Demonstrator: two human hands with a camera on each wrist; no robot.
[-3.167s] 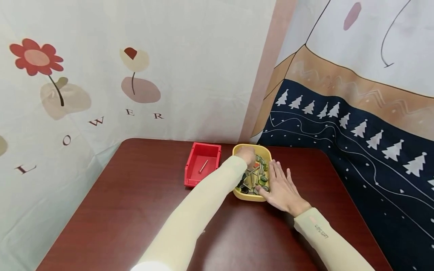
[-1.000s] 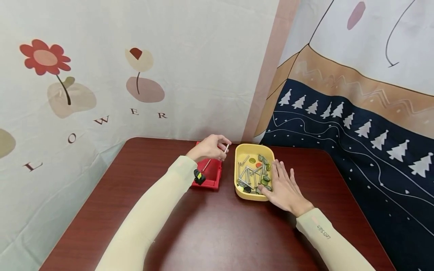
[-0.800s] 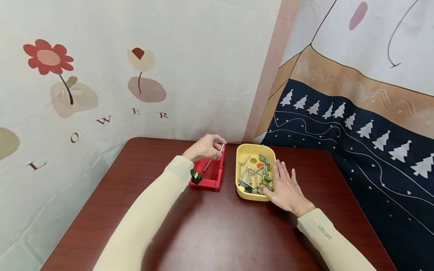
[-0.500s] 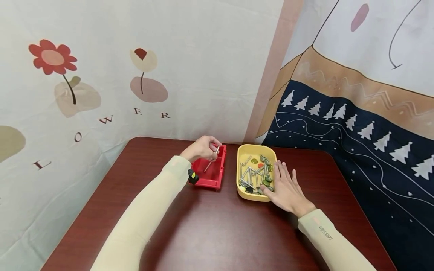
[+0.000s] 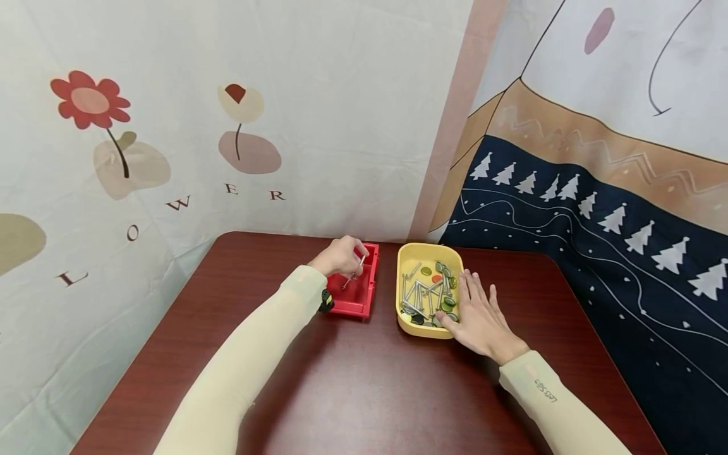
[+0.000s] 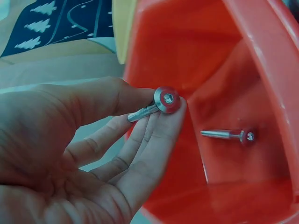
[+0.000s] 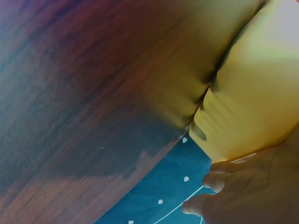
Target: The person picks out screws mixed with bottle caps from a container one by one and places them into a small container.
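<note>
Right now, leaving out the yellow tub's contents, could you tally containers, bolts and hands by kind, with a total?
Containers: 2 (red bin, yellow tub)
Bolts: 2 (held bolt in the left hand, loose bolt inside the red bin)
Hands: 2 (left hand, right hand)
Total: 6

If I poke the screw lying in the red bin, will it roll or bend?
The lying screw will probably roll crookedly, its head being wider than its shaft. It looks like shiny metal, so likely won't bend.

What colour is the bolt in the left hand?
The bolt is silver, its head tinged red; clearest in the left wrist view.
</note>
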